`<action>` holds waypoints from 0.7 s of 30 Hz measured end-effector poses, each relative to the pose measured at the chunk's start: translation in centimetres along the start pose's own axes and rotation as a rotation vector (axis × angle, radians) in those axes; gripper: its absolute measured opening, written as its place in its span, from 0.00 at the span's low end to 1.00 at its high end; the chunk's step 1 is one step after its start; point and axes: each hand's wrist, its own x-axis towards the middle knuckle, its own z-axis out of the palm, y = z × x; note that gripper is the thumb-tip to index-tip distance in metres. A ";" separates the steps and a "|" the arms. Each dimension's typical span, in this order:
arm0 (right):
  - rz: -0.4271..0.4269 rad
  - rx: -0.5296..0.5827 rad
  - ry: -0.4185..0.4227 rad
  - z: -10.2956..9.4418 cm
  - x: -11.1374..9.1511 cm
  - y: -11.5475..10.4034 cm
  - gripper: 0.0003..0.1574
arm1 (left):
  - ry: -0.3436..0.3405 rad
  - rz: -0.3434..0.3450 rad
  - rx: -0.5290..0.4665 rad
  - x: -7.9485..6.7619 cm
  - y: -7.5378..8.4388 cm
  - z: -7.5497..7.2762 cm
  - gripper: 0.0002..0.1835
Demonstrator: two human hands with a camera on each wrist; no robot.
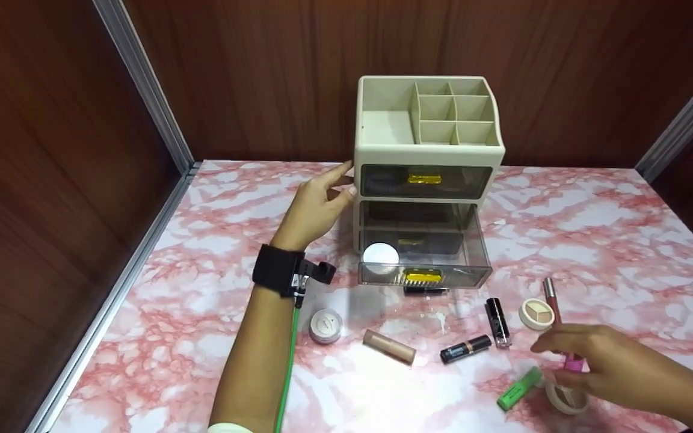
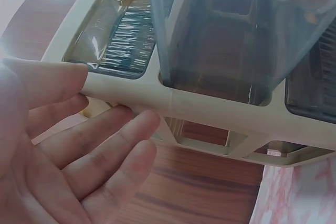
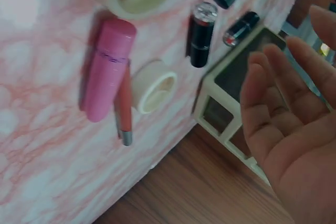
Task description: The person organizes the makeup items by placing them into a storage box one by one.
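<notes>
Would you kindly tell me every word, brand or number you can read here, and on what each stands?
No text is clear enough to quote.
Pink tube: dark lettering, too blurred to read.
Green tube: dark marks, too small and blurred.
Black tube with a copper band: pale marks, too small.
Round jar: faint mark on top, unreadable.
</notes>
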 end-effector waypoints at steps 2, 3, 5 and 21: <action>0.013 -0.012 -0.026 0.4 -0.3 0.2 0.19 | 0.000 -0.007 -0.003 0.0 0.0 0.0 0.24; 0.027 -0.026 -0.033 0.6 -0.4 0.4 0.19 | -0.001 -0.010 -0.007 0.0 0.0 0.0 0.24; 0.074 -0.067 -0.046 1.0 -0.9 0.6 0.20 | -0.001 -0.011 -0.013 0.0 0.0 0.0 0.25; 0.228 -0.164 -0.157 3.2 -3.0 1.1 0.36 | 0.014 0.014 -0.019 -0.1 -0.2 0.3 0.25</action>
